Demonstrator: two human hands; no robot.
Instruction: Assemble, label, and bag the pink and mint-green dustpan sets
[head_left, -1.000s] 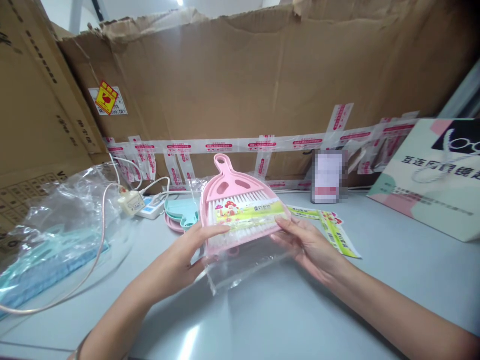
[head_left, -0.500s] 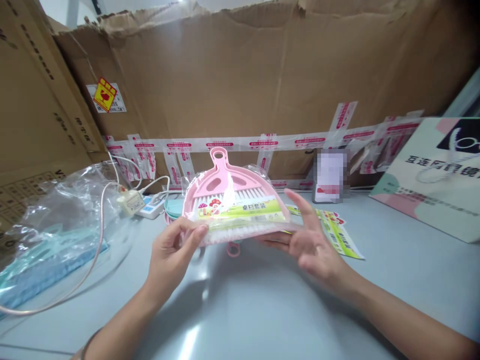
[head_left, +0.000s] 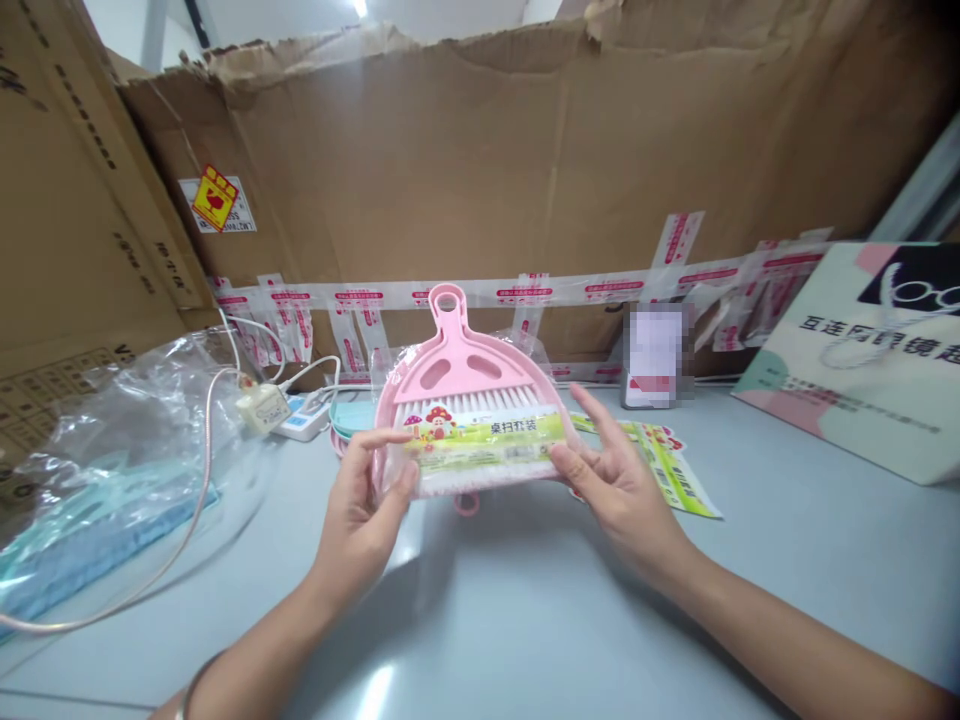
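Above the grey-blue worktop (head_left: 495,620), the left hand (head_left: 366,510), at eight o'clock of the pink brush-and-dustpan set (head_left: 457,378), pinches its lower corner between thumb and fingers. At four o'clock the right hand (head_left: 622,500) grips the opposite corner, thumb on the front, index finger raised clear. Between them the set hangs with its handle toward twelve, wrapped in clear film, a printed label (head_left: 487,437) across the white bristles; a pink loop (head_left: 466,504) shows just beneath. Printed cards (head_left: 684,480) lie at three o'clock. Toward nine lie a clear bag (head_left: 161,400) around teal and blue pieces, a teal piece (head_left: 355,415) partly hidden, and a plug adapter (head_left: 262,407). Near two stands a blurred phone (head_left: 651,358); a large taped cardboard box (head_left: 420,170) spans twelve.
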